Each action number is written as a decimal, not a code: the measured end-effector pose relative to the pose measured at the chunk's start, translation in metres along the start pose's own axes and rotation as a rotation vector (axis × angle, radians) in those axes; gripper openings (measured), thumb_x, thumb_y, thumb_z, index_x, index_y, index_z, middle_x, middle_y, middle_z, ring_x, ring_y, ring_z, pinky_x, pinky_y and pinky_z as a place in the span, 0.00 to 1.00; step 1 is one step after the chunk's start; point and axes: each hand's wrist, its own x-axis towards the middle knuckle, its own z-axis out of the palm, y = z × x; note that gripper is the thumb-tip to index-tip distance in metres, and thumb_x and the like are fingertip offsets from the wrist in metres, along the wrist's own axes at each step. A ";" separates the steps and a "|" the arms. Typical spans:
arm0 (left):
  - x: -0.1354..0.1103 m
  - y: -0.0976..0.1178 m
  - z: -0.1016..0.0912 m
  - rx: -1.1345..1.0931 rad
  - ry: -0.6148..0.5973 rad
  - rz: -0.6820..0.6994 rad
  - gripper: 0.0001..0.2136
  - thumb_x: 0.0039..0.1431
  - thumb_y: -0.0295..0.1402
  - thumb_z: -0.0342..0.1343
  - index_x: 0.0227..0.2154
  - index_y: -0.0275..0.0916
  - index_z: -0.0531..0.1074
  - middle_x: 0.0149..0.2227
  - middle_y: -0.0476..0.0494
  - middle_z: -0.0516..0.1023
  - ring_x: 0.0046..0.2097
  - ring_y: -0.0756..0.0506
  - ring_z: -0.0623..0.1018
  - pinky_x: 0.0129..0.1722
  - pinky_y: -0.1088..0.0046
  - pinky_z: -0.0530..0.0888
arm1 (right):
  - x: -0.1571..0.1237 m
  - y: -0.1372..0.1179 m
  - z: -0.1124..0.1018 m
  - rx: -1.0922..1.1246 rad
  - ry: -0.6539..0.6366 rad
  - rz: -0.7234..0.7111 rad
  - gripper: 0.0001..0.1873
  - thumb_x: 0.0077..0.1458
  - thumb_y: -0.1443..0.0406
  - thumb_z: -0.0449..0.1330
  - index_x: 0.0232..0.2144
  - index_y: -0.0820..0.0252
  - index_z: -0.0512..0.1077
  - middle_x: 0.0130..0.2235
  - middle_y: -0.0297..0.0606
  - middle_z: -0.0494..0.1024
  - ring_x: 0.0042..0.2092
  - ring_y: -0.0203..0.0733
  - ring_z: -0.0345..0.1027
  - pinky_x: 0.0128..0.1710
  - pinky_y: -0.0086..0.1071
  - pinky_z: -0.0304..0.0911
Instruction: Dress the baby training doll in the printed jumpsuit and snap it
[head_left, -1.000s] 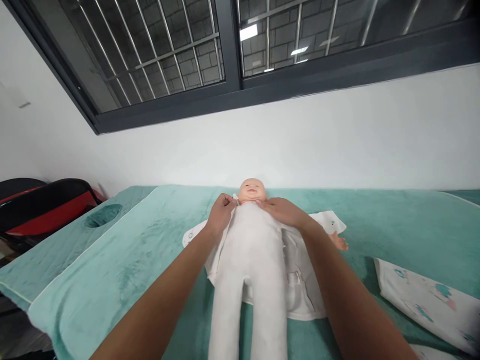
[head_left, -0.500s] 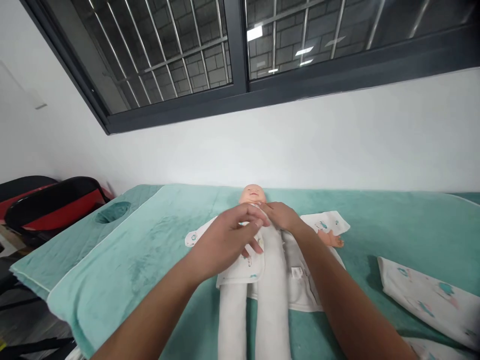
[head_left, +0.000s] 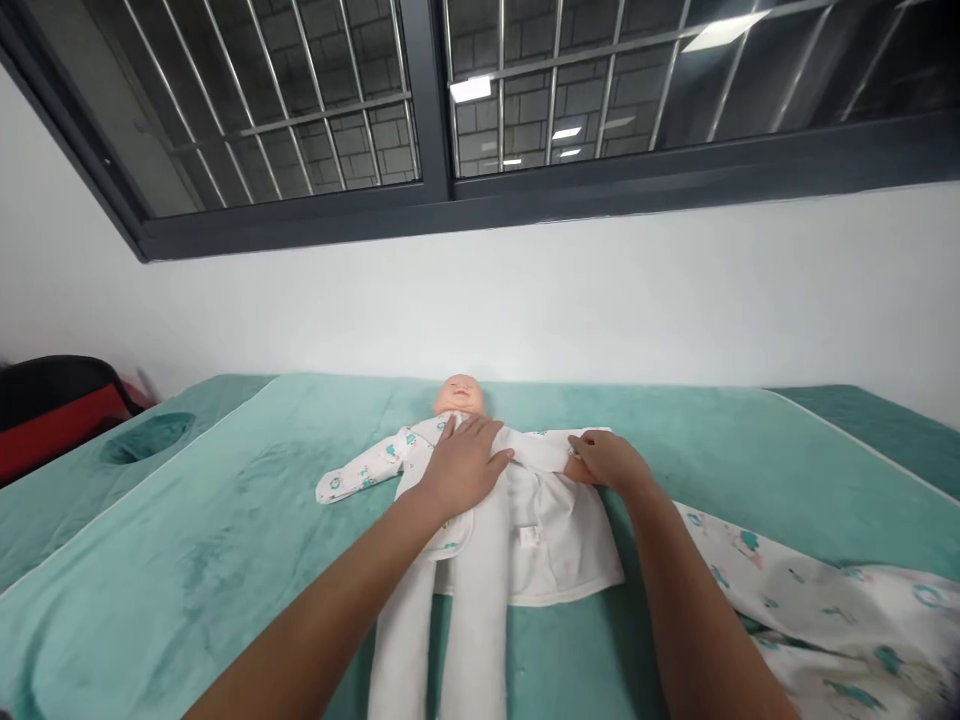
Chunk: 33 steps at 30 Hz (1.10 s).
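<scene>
While the left hand (head_left: pixel 461 462) presses the doll (head_left: pixel 459 470), right fingers (head_left: pixel 581 468) pinch its sleeve (head_left: pixel 551 450)

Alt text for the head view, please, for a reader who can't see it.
A person's left hand lies flat on the chest of a baby doll on its back on a teal bed cover, while the right hand grips a sleeve of the doll's white printed garment. Another printed cloth lies at lower right.
</scene>
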 end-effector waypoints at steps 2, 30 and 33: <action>0.018 0.011 0.004 0.129 -0.092 0.095 0.20 0.62 0.40 0.47 0.56 0.39 0.61 0.57 0.36 0.68 0.60 0.39 0.65 0.60 0.56 0.58 | -0.001 -0.004 0.002 0.047 -0.015 -0.045 0.20 0.58 0.55 0.48 0.25 0.60 0.72 0.38 0.45 0.77 0.39 0.47 0.68 0.36 0.34 0.57; 0.046 0.003 -0.032 0.473 -0.126 0.214 0.13 0.53 0.24 0.50 0.42 0.39 0.65 0.44 0.38 0.72 0.42 0.40 0.72 0.35 0.66 0.66 | -0.013 -0.027 0.015 0.717 -0.100 -0.154 0.10 0.44 0.60 0.62 0.28 0.61 0.70 0.37 0.43 0.76 0.43 0.48 0.68 0.41 0.35 0.63; 0.046 0.000 -0.037 0.497 -0.169 0.206 0.14 0.52 0.21 0.50 0.42 0.40 0.66 0.42 0.39 0.72 0.43 0.40 0.72 0.40 0.64 0.66 | -0.017 -0.024 0.002 0.864 -0.110 -0.143 0.16 0.51 0.53 0.55 0.30 0.61 0.67 0.35 0.44 0.76 0.37 0.45 0.70 0.33 0.33 0.64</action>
